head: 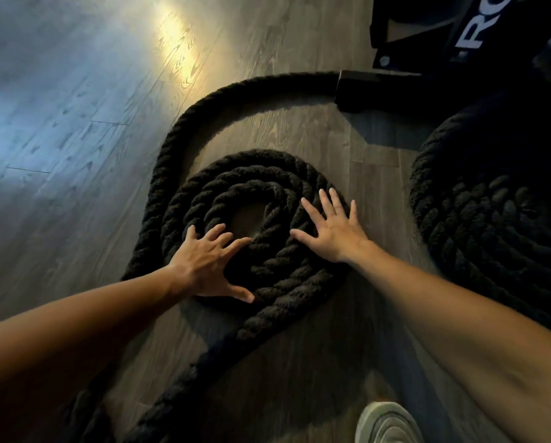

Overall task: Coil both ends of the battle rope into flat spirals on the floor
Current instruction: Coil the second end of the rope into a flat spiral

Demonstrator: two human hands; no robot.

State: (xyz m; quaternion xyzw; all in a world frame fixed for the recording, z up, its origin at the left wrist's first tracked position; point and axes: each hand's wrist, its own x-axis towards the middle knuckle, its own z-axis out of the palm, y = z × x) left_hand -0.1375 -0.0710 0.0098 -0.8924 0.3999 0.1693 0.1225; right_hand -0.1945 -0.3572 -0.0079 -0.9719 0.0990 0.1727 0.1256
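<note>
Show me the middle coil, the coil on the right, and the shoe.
middle coil [255,158], head view, top outer turn.
right coil [479,219], head view, inner turns.
shoe [386,423], head view, toe.

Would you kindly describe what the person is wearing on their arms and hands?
Nothing visible: the left hand and right hand have no gloves, rings, watch or wristband, and the left forearm and right forearm are bare to the frame edge, no sleeve in view.

Left hand [204,266] and right hand [335,233] flat on centre rope spiral [267,270] on floor [76,123], second rope coil [491,225] right, equipment base [363,87] behind, shoe [386,423] nearest.
</note>
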